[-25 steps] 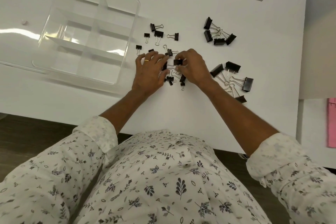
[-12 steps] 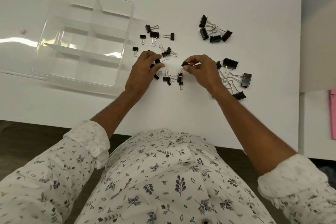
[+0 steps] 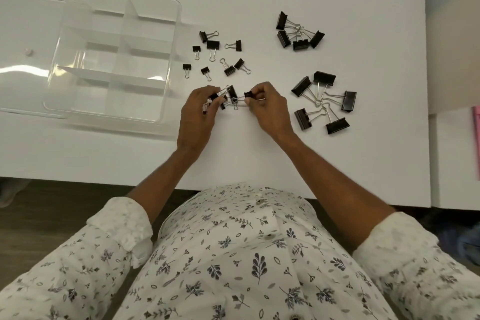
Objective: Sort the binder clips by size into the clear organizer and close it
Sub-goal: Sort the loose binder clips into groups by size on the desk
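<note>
The clear organizer (image 3: 174, 41) stands open, left of both hands, and I see no clips in its compartments. The left hand (image 3: 196, 117), which lay flat on the pile a second ago, now curls round several small clips (image 3: 211, 101). Between the hands lie a few tangled clips (image 3: 232, 93). The right hand (image 3: 267, 108) has risen a little and pinches one small binder clip (image 3: 248, 94) between thumb and forefinger. The large binder clips (image 3: 349, 101) lie untouched to its right. I judge the small size is being collected first; nothing is sorted yet.
</note>
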`<move>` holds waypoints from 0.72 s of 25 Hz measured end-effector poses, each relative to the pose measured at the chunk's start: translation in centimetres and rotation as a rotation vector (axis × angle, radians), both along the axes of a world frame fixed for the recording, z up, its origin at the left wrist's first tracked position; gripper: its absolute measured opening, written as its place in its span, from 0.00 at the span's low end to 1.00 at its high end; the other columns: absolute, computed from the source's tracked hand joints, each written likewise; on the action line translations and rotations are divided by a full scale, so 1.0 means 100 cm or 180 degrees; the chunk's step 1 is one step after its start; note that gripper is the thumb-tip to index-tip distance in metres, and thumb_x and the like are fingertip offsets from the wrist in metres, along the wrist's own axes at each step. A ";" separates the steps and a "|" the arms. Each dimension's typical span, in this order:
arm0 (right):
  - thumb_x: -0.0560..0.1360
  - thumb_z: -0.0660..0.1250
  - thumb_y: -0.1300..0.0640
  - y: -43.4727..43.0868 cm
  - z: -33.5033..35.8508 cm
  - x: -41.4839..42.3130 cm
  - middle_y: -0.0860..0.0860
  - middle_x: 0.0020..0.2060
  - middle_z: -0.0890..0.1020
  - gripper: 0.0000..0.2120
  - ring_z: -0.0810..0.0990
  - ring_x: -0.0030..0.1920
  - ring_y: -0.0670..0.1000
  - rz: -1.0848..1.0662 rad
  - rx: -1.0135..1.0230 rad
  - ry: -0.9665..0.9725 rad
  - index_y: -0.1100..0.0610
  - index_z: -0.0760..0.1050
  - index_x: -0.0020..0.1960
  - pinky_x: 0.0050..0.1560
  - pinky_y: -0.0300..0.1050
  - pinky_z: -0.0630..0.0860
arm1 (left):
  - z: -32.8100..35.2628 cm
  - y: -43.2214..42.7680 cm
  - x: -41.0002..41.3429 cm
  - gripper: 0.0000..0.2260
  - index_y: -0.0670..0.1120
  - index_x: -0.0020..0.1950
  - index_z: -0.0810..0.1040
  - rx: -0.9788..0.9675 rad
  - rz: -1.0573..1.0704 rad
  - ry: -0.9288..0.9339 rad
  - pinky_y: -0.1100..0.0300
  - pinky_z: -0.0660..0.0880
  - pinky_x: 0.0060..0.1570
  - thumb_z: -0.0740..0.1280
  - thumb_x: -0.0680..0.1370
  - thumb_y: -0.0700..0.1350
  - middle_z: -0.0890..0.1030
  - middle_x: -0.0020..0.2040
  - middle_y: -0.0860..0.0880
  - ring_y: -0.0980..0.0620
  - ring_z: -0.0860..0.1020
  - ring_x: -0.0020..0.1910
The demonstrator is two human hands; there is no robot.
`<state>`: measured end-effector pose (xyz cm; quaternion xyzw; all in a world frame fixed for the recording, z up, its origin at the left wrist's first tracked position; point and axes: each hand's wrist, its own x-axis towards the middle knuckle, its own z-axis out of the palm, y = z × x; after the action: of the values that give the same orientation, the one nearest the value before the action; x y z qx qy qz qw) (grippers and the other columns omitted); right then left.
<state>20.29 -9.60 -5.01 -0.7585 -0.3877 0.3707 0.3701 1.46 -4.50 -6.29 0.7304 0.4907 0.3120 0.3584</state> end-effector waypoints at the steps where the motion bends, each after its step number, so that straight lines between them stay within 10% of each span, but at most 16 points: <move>1: 0.78 0.73 0.59 -0.011 0.000 0.003 0.51 0.45 0.84 0.10 0.83 0.42 0.45 -0.0143 0.0027 0.0025 0.59 0.76 0.57 0.41 0.30 0.75 | 0.000 -0.008 0.000 0.11 0.45 0.64 0.80 0.0009 -0.0024 0.0027 0.64 0.74 0.62 0.68 0.83 0.45 0.81 0.59 0.50 0.55 0.78 0.60; 6: 0.76 0.75 0.57 -0.089 0.003 0.021 0.48 0.45 0.85 0.11 0.81 0.40 0.35 -0.0526 -0.0126 0.0059 0.57 0.79 0.57 0.43 0.29 0.75 | -0.016 -0.043 0.009 0.12 0.45 0.60 0.83 0.0354 -0.0601 0.0654 0.56 0.73 0.60 0.72 0.80 0.49 0.84 0.56 0.49 0.49 0.77 0.58; 18: 0.75 0.76 0.53 -0.098 0.003 0.008 0.51 0.35 0.86 0.12 0.87 0.37 0.47 -0.0728 -0.0348 0.0363 0.56 0.77 0.52 0.49 0.54 0.84 | -0.023 -0.072 0.015 0.15 0.44 0.62 0.82 0.0385 -0.0589 0.0832 0.54 0.74 0.61 0.73 0.78 0.49 0.81 0.59 0.48 0.48 0.75 0.59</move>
<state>21.05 -19.41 -4.75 -0.7944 -0.2563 0.3892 0.3896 3.00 -11.72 -8.55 0.8271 0.4440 0.2090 0.2741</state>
